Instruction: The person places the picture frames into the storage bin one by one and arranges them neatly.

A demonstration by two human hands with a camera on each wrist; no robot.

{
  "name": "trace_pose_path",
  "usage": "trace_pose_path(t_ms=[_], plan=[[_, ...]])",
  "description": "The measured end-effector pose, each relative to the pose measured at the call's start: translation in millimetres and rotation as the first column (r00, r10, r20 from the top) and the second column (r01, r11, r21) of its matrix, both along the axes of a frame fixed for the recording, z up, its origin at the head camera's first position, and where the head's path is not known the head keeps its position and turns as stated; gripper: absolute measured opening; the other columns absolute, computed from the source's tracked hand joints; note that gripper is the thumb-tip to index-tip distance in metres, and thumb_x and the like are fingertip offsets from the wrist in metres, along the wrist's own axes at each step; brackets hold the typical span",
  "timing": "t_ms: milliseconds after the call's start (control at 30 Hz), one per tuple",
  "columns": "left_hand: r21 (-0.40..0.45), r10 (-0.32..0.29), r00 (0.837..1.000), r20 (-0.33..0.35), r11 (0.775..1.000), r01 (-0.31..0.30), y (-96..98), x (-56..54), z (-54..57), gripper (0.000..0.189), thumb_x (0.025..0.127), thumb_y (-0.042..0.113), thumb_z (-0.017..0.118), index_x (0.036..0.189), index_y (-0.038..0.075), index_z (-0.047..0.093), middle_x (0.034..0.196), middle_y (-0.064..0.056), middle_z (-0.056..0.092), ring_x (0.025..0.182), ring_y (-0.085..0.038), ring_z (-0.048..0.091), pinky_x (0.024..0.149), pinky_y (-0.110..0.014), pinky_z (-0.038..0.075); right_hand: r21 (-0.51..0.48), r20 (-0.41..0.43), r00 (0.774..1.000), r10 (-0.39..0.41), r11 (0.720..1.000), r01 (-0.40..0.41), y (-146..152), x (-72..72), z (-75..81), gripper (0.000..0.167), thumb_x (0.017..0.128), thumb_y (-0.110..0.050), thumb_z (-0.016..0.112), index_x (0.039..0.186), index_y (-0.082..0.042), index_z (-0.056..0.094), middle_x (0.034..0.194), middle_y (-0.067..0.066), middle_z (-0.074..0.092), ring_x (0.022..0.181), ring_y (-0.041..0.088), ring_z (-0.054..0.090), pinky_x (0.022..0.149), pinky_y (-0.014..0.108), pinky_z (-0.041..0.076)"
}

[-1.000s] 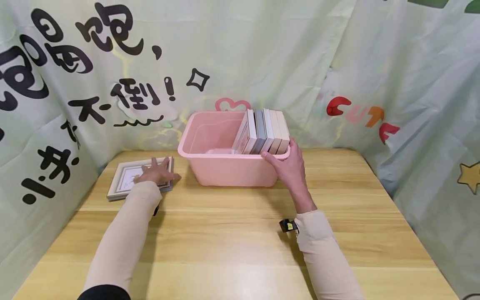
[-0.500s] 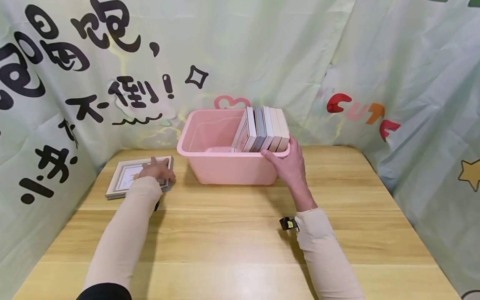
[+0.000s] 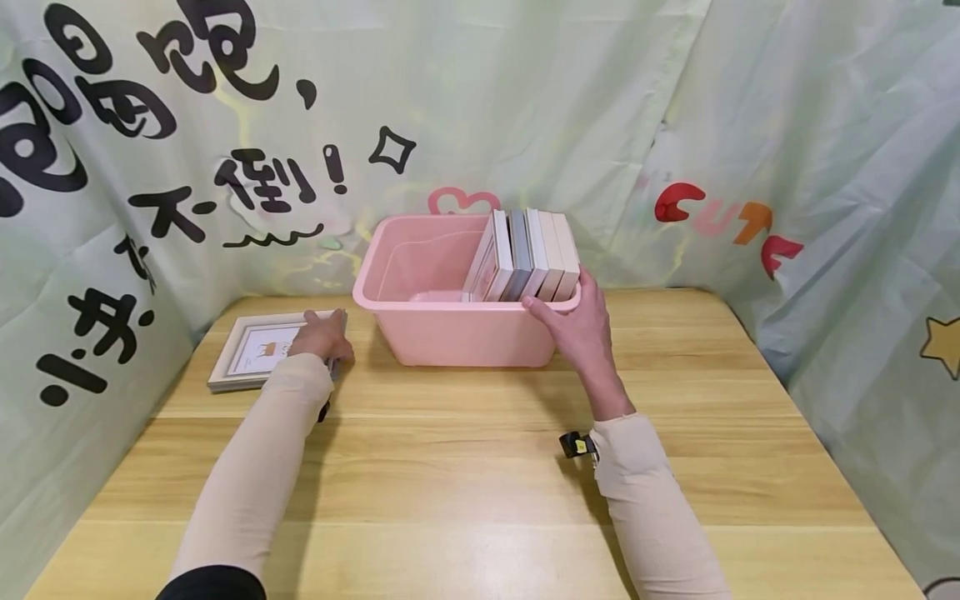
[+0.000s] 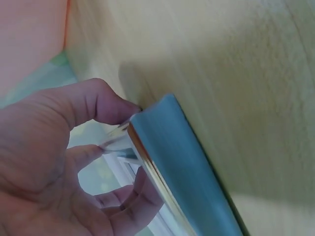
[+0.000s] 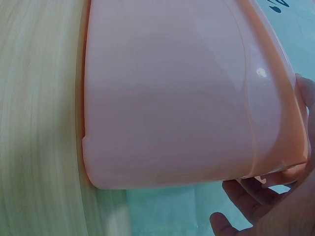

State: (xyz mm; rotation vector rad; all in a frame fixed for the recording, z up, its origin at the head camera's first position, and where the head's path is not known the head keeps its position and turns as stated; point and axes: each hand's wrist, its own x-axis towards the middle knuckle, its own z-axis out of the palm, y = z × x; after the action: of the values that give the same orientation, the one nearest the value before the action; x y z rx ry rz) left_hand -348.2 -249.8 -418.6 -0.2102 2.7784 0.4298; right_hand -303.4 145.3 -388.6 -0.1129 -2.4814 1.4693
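Note:
At the left of the table lies a small stack of picture frames (image 3: 240, 354), the top one pale-bordered with a little animal picture. My left hand (image 3: 322, 336) grips the right end of the stack. In the left wrist view, the thumb of the left hand (image 4: 54, 162) meets a frame's corner and its fingers bend over the border; a grey-blue frame edge (image 4: 172, 152) faces the camera. How many frames it holds is unclear. My right hand (image 3: 581, 325) holds the right front corner of the pink plastic bin (image 3: 465, 337), thumb at the rim, fingers around the side.
Several frame-like slabs (image 3: 517, 258) stand on edge, leaning slightly, in the bin's right half. Behind the wooden table (image 3: 465, 483) hangs a pale printed curtain (image 3: 525, 100) that also runs along both sides.
My left hand has drawn right across the frames to their right end, and its spread fingers have curled in. The right hand stays on the bin's corner.

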Motion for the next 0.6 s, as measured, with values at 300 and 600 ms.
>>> trace_pose_path(t_ms=[300, 600], plan=[[-0.024, -0.012, 0.996, -0.085, 1.000, 0.010, -0.7, 2.4, -5.6, 0.077, 0.070, 0.011, 0.066, 0.137, 0.004, 0.030, 0.121, -0.039, 0.027, 0.082, -0.044, 0.050, 0.062, -0.046, 0.046, 0.001, 0.006, 1.000, -0.005, 1.000, 0.005, 0, -0.1, -0.6, 0.107, 0.068, -0.070, 0.072, 0.153, -0.028, 0.022, 0.147, 0.009, 0.038, 0.132, 0.027, 0.040, 0.108, 0.051, 0.035], [-0.105, 0.013, 0.990, -0.143, 0.994, -0.028, -2.0, -3.4, -11.0, 0.099, 0.070, 0.019, 0.070, 0.152, 0.013, 0.016, 0.129, -0.044, 0.023, 0.110, -0.060, 0.042, 0.083, -0.060, 0.046, 0.004, 0.013, 1.000, -0.007, 1.000, 0.007, 0, -0.4, -0.1, 0.108, 0.068, -0.070, 0.072, 0.153, -0.028, 0.022, 0.147, 0.009, 0.038, 0.131, 0.027, 0.040, 0.107, 0.051, 0.036]])
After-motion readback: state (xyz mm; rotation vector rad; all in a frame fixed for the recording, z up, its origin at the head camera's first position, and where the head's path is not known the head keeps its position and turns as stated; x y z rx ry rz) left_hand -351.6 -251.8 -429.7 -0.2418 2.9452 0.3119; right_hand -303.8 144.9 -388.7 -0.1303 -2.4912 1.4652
